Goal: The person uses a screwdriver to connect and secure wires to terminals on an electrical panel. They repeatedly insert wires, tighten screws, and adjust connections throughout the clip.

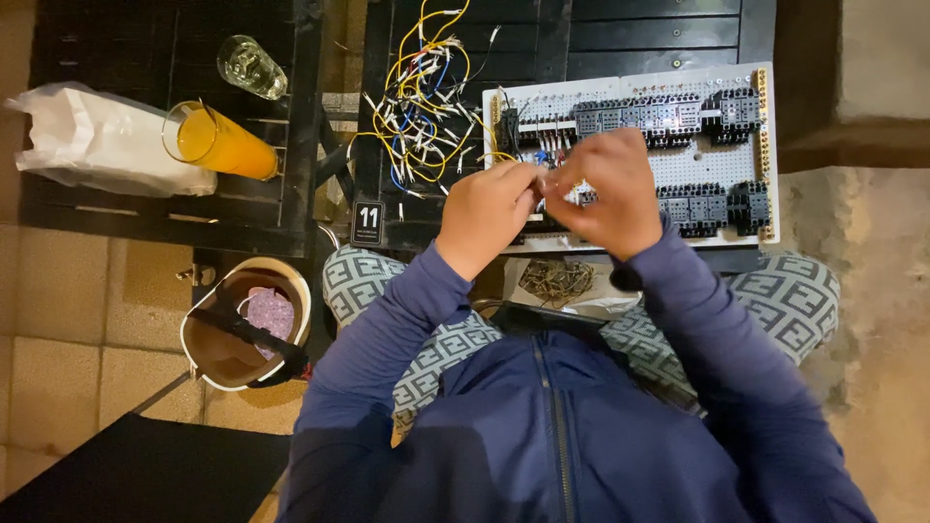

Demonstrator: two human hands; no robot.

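A white perforated panel (719, 167) with rows of black electrical modules (659, 114) lies on a dark table in front of me. Both hands meet over its left half. My left hand (484, 211) and my right hand (610, 189) have the fingers curled together, pinching thin wires (548, 145) near the modules. What sits between the fingertips is too small to make out. A tangle of yellow, white and blue wires (421, 102) lies just left of the panel.
A tall glass of orange drink (221, 143), an empty glass (250, 66) and a white bag (97, 140) stand on the left table. A white bucket (242, 324) sits on the tiled floor. Wire scraps (557, 281) lie on my lap.
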